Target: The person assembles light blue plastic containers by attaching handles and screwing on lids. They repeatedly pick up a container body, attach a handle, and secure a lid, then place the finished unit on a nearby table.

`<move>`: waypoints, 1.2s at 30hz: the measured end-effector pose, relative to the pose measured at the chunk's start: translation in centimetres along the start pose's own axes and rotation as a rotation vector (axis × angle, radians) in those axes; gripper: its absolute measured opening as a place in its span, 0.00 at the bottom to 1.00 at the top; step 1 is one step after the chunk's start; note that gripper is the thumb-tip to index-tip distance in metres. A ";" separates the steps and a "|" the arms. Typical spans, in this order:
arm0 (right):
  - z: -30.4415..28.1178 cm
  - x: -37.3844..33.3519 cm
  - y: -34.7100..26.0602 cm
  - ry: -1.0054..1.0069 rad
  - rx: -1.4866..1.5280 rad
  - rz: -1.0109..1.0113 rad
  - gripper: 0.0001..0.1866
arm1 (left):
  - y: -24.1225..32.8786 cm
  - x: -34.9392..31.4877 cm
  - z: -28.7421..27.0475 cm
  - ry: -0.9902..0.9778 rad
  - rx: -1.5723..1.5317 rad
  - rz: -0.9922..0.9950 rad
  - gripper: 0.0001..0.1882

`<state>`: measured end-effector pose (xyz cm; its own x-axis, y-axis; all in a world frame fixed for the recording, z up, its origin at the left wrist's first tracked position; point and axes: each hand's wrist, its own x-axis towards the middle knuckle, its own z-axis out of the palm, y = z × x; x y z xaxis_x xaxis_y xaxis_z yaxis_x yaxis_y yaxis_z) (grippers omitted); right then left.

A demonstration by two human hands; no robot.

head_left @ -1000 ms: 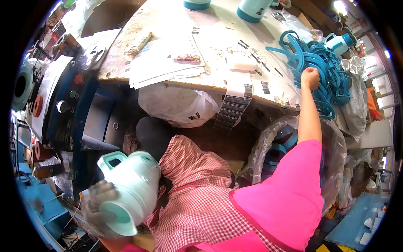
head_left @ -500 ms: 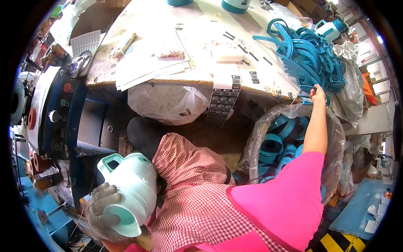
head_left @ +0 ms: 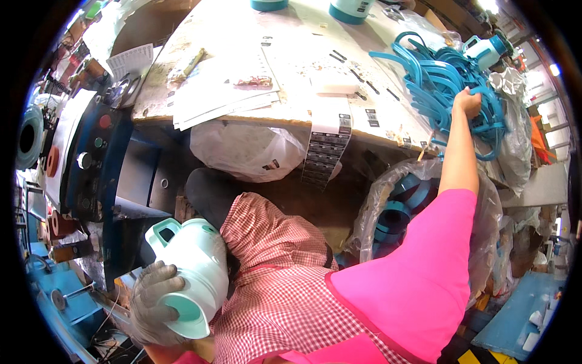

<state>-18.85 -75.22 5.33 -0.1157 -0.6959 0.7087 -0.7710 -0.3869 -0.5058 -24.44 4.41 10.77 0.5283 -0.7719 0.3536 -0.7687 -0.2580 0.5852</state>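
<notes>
My left hand (head_left: 156, 298), in a grey glove, is closed on the spout end of a mint-green plastic jug body (head_left: 203, 258). The jug lies tilted against my lap, its handle pointing up and away from me and its open mouth toward me. My bare right hand (head_left: 468, 104) reaches far right over the table. Its fingers are closed on a teal plastic handle in a tangled pile of curved teal handles (head_left: 433, 76). Which part of the piece is gripped is partly hidden by the hand.
Below my right arm stands a plastic-lined bin (head_left: 365, 227) of teal rings (head_left: 394, 218). The white table (head_left: 291, 54) carries papers (head_left: 224, 91), a hanging label strip (head_left: 327, 142) and jugs (head_left: 351, 9) at the far edge. A control box (head_left: 91, 161) stands left.
My right hand has moved up and slightly right, from the table's edge into the teal pile, and its fingers have closed. The left hand still holds the jug body.
</notes>
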 end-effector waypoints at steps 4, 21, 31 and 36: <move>-4.9 -3.2 -6.2 0.056 -0.069 -0.596 0.20 | -0.2 0.1 -0.6 -0.143 -0.056 0.061 0.35; -34.6 -45.0 -18.3 -2.316 1.820 0.156 0.23 | -2.1 -9.3 4.8 1.029 -1.031 -0.811 0.10; -32.0 -46.7 -14.7 -2.504 1.936 0.291 0.29 | -1.3 -7.7 9.2 0.899 -0.943 -0.764 0.13; -31.2 -47.1 -13.3 -2.557 1.850 0.505 0.30 | 0.8 -4.4 9.1 1.072 -1.093 -0.944 0.26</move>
<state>-22.72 -18.41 -5.99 0.8454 0.5061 0.1705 -0.2882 0.7012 -0.6521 -30.66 2.36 3.04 0.9225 0.1818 -0.3404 0.2258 0.4611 0.8581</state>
